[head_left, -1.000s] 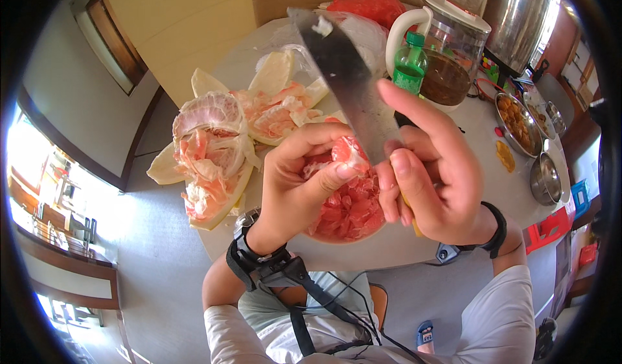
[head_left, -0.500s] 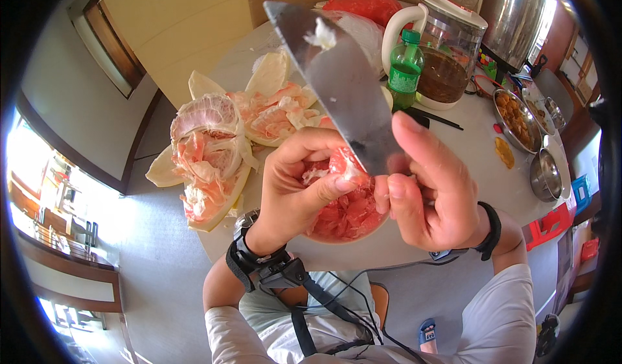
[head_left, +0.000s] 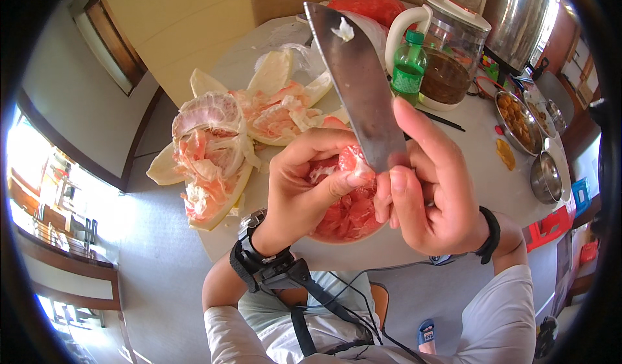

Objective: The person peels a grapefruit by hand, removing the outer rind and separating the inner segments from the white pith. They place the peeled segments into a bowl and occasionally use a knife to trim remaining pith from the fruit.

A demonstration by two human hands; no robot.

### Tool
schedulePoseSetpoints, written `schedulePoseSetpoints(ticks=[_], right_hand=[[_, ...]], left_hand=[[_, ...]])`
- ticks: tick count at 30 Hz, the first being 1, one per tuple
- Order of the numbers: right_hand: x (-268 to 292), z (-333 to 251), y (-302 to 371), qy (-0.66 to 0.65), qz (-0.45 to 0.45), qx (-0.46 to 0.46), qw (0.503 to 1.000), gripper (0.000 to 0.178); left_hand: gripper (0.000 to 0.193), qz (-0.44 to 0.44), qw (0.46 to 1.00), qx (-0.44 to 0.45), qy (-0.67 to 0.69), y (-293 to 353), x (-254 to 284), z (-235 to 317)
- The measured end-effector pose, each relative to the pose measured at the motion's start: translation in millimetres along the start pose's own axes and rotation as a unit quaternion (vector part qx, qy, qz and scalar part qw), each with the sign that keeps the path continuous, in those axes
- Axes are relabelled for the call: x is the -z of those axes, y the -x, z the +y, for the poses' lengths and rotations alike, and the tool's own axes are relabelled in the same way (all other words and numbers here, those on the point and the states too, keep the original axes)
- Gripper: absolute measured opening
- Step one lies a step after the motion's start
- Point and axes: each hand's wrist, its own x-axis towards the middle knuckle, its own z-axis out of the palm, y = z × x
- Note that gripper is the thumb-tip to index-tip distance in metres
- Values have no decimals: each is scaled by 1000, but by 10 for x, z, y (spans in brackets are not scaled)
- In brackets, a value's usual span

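Observation:
A piece of pink pomelo flesh (head_left: 353,160) with white membrane is pinched between the thumb and fingers of my left hand (head_left: 301,195). My right hand (head_left: 444,202) grips a broad-bladed knife (head_left: 363,85) low down, its blade pointing up and away; its handle is hidden. The blade's lower edge meets or lies right beside the pomelo piece; which, I cannot tell. A white scrap sticks near the blade's tip. Beneath both hands sits a bowl (head_left: 348,241) filled with peeled pomelo pulp (head_left: 343,218).
Opened pomelo rind (head_left: 214,170) with membranes lies on the table's left. Behind the knife stand a green bottle (head_left: 408,69) and a glass kettle (head_left: 447,72) of brown liquid. Metal bowls (head_left: 546,176), one with food, line the right side. A red plastic bag (head_left: 366,2) lies at the back.
The knife has swung to the right and stands more upright. Both hands have shifted slightly right, still gripping the pomelo piece and the knife.

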Motion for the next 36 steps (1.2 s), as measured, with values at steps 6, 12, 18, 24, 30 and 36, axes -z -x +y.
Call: schedulePoseSetpoints(ticks=[6,12,18,24,30,36], right_hand=[[-20,-26,-18,-134,3,-84,987,47],[-30,-80,-22,-178,23,-140,974,46],[-72,-50,-18,-219,39,-143,964,46],[-136,-44,-6,-286,94,-167,939,45],[-142,-39,-6,-307,97,-176,930,43],[-92,-63,-39,-330,75,-237,911,46]], left_hand=[[26,5,998,-16,-67,-27,12,-2],[26,17,993,-26,-115,-8,-9,39],[27,28,986,-53,-155,-9,-7,42],[25,51,975,-59,-207,23,-40,40],[24,58,974,-74,-206,11,-53,2],[24,59,963,-71,-254,20,-55,36]])
